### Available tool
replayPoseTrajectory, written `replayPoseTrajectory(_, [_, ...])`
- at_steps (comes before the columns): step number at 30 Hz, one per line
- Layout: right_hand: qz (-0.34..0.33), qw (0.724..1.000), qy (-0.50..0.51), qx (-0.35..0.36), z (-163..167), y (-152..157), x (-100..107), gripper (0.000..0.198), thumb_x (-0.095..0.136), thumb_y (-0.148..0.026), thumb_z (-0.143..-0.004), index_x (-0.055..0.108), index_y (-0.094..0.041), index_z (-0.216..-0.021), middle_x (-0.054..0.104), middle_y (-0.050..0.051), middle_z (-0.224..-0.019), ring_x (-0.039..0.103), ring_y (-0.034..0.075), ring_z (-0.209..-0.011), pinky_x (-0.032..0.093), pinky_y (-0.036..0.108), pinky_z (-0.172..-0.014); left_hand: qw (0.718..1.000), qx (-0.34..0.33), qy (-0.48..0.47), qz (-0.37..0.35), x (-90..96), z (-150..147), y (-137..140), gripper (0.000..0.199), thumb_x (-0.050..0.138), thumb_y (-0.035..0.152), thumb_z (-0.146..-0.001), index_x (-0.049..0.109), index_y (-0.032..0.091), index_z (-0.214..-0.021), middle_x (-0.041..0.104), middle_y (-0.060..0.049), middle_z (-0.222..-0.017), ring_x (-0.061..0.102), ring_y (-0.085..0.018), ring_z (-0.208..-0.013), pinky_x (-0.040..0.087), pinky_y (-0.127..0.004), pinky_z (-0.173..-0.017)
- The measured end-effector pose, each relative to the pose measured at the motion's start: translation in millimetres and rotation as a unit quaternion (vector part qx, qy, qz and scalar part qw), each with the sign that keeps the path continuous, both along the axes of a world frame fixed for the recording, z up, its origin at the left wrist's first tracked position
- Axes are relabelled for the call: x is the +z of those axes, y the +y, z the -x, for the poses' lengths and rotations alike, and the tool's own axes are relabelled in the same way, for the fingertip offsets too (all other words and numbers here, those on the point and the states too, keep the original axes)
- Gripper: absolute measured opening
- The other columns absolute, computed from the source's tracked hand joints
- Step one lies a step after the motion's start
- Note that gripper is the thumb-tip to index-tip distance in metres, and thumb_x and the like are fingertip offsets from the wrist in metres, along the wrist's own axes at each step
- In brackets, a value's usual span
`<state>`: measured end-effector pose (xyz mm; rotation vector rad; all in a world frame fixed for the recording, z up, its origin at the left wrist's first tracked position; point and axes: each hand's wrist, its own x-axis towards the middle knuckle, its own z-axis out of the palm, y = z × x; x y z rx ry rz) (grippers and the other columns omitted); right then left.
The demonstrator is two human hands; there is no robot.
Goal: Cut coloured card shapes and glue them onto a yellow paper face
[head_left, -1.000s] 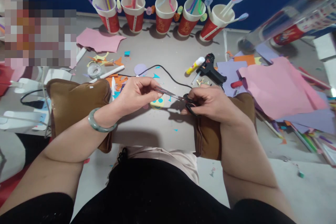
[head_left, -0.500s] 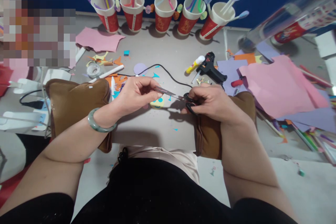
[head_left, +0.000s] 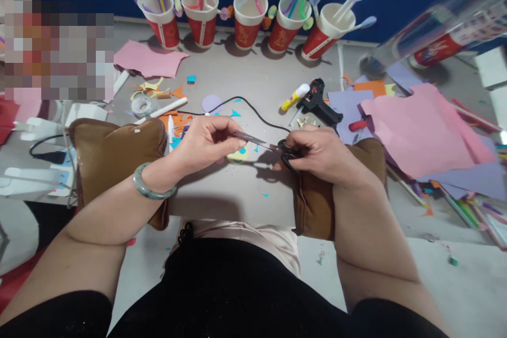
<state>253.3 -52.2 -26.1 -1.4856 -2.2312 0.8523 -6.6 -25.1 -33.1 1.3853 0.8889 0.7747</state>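
My right hand (head_left: 319, 153) grips the black handles of a pair of scissors (head_left: 288, 157), its fingers through the loops. The blades point left toward my left hand (head_left: 209, 140). Thumb and forefinger of that hand are pinched together at the blade tips. Whatever lies in this pinch is too small and dark to make out. Under the blades, a round yellow paper face (head_left: 238, 155) with blue eyes lies on the table, partly covered by my left fingers.
Behind my hands lie a black glue gun (head_left: 319, 105), a yellow glue stick (head_left: 294, 97) and a tape roll (head_left: 141, 105). Several red-and-white paper cups (head_left: 244, 31) with paper faces line the back. Pink paper (head_left: 420, 129) is at right. Brown cushions (head_left: 116, 161) sit beneath my forearms.
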Motion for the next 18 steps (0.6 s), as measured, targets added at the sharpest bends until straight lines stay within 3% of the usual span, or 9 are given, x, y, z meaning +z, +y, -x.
replayPoseTrajectory(12, [-0.002, 1.000, 0.010, -0.010, 0.0, 1.2, -2.8, 0.046, 0.076, -0.048, -0.076, 0.043, -0.022, -0.057, 0.045, -0.004, -0.055, 0.041, 0.013, -0.056, 0.031, 0.029, -0.055, 1.000, -0.006, 0.003, 0.004, -0.9, 0.0, 0.5, 0.015, 0.080, 0.028, -0.075, 0.070, 0.016, -0.074, 0.060, 0.002, -0.058, 0.054, -0.007, -0.044, 0.043, -0.019, -0.041])
replayPoseTrajectory(15, [0.030, 0.996, 0.074, -0.043, 2.6, -0.2, -1.7, 0.049, 0.079, -0.050, -0.074, 0.044, -0.022, -0.057, 0.044, -0.004, -0.055, 0.040, 0.011, -0.054, 0.032, 0.028, -0.052, 1.000, 0.002, 0.007, 0.023, -0.4, -0.3, 0.1, 0.017, 0.080, 0.029, -0.075, 0.070, 0.016, -0.074, 0.061, 0.001, -0.060, 0.055, -0.007, -0.045, 0.045, -0.019, -0.042])
replayPoseTrajectory(18, [0.055, 0.976, 0.171, -0.120, 5.2, -1.6, -0.9, 0.050, 0.083, -0.055, -0.071, 0.046, -0.022, -0.061, 0.049, -0.004, -0.058, 0.045, 0.011, -0.054, 0.037, 0.028, -0.050, 0.999, 0.009, 0.018, 0.051, -1.9, -0.9, -0.2, 0.017, 0.079, 0.030, -0.077, 0.070, 0.016, -0.076, 0.061, 0.001, -0.059, 0.054, -0.007, -0.046, 0.044, -0.018, -0.041])
